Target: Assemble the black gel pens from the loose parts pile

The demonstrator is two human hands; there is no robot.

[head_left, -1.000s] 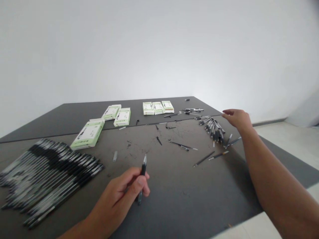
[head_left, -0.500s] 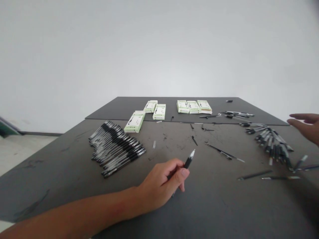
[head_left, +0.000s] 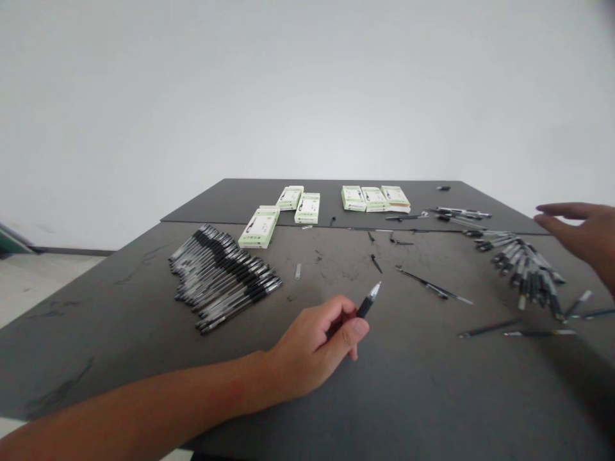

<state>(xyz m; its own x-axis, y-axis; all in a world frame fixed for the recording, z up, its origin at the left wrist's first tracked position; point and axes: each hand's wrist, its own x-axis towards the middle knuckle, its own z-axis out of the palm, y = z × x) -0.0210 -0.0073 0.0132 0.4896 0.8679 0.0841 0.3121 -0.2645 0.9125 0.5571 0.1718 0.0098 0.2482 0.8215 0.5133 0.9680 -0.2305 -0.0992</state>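
My left hand (head_left: 317, 346) is closed around a pen (head_left: 369, 301) near the table's front middle. The pen's silver tip points up and away, and its black grip shows above my thumb; the rest is hidden in my hand. At the right edge my right hand (head_left: 579, 227) hovers with thumb and fingers apart, holding nothing. Below and left of it lies a loose heap of pens (head_left: 526, 269) with black ends. Left of my left hand, many clear-barrelled pens with black grips lie side by side in a slanted row (head_left: 225, 275).
Several white-and-green boxes (head_left: 259, 227) lie toward the back of the dark table (head_left: 384, 397). Scattered about are black pen caps (head_left: 376, 263), a thin refill-like stick (head_left: 432, 287), a small clear strip (head_left: 298, 271) and more pens (head_left: 464, 213) at the back right.
My right hand has moved left and slightly up, closer over the heap of pens. My left hand keeps the pen almost in place. The view has tilted slightly.
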